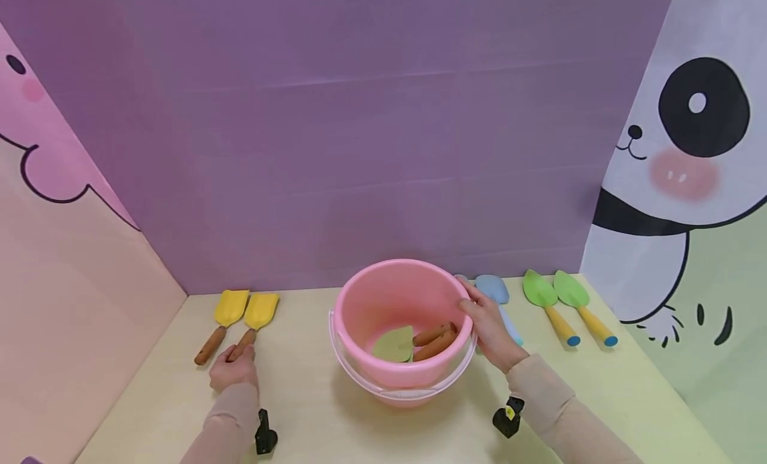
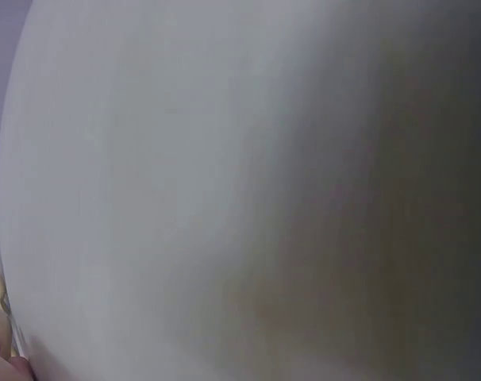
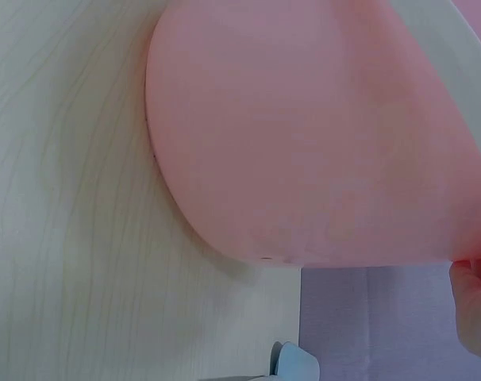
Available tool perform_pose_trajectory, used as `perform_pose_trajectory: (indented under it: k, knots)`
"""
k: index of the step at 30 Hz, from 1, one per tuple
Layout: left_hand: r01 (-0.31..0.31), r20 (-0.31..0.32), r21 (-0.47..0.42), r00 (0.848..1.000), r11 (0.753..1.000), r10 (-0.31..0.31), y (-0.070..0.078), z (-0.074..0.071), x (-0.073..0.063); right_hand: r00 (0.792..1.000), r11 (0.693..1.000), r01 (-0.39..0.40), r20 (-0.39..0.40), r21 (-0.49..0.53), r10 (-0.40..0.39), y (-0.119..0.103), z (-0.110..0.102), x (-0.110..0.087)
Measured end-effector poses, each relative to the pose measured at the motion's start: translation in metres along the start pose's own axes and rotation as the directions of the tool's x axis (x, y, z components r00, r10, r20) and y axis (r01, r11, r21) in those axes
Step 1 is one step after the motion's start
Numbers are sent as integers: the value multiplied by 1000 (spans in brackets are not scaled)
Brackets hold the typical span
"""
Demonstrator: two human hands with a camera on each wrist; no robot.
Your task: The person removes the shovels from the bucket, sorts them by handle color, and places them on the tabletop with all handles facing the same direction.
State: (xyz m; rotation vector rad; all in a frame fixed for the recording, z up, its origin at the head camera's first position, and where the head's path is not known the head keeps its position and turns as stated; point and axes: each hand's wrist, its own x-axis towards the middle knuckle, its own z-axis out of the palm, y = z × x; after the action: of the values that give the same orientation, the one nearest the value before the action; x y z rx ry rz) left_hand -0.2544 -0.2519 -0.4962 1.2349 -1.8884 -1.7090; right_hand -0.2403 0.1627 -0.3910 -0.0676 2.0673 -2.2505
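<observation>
On the left, my left hand [image 1: 235,369] pinches the brown wooden handle of a yellow toy shovel [image 1: 261,312]. A second yellow shovel [image 1: 231,309] lies just left of it. In the left wrist view only some fingers [image 2: 1,365] show at the lower left corner. My right hand [image 1: 493,327] holds the right rim of a pink bucket [image 1: 395,284], thumb over the rim and fingers outside. Inside the bucket lie a light green trowel blade [image 1: 393,344] and two brown wooden handles [image 1: 435,346]. The bucket's pale handle [image 1: 407,395] hangs down at its front.
Behind my right hand lies a light blue shovel [image 1: 493,288], partly hidden. Farther right are two green trowels [image 1: 571,289] with yellow handles. A purple wall [image 1: 359,151] closes the back of the pale wooden table [image 1: 305,384], with printed panels at both sides.
</observation>
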Motion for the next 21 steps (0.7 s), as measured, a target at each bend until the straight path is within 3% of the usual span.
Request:
perform_pose_trajectory:
  k: [10, 21]
  knots:
    - [36, 16, -27, 999, 999, -35, -1, 2, -1, 1000, 1000, -15, -3, 16, 15, -3, 0, -1]
    - [9, 0, 5, 1000, 1000, -9, 6, -3, 0, 1000, 1000, -11, -30, -9, 11, -2, 3, 0]
